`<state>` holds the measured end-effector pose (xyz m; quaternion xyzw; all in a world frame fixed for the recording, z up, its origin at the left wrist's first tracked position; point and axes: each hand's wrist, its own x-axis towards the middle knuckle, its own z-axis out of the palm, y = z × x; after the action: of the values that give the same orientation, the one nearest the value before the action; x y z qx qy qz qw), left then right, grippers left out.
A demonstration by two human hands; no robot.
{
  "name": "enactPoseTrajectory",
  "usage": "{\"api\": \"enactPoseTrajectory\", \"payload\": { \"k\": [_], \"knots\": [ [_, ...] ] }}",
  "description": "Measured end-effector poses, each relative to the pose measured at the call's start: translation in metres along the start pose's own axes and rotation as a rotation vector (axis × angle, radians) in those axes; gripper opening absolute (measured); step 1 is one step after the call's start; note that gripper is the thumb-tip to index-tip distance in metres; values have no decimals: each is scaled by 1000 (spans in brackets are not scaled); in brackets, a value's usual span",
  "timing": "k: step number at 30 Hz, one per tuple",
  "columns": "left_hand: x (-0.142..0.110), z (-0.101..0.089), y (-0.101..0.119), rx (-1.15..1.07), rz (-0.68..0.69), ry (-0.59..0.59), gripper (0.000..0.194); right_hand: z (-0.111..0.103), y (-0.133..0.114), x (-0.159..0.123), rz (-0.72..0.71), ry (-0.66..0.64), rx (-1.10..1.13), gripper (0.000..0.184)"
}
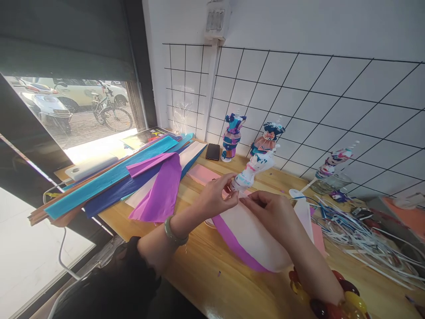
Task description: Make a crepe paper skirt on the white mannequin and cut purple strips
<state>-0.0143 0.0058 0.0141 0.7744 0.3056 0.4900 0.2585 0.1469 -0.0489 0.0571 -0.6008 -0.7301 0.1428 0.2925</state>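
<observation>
A black grid lines the white wall; daylight fills the window.

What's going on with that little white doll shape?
A person's left hand holds the mostly white doll shape, tilted, by its lower end. The right hand pinches a white and purple sheet close by. Three more doll shapes are behind it, and coloured strips lie to the left.
</observation>
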Motion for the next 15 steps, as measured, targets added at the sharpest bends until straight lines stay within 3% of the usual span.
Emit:
{"api": "enactPoseTrajectory", "payload": {
  "k": [9, 15],
  "knots": [
    [1, 4, -4, -394, -168, -23, 45, -3, -2, -1, -86, -43, 57, 28],
    [3, 7, -9, -553, -193, -62, 46, -6, 1, -1, -75, -49, 31, 27]
  ]
}}
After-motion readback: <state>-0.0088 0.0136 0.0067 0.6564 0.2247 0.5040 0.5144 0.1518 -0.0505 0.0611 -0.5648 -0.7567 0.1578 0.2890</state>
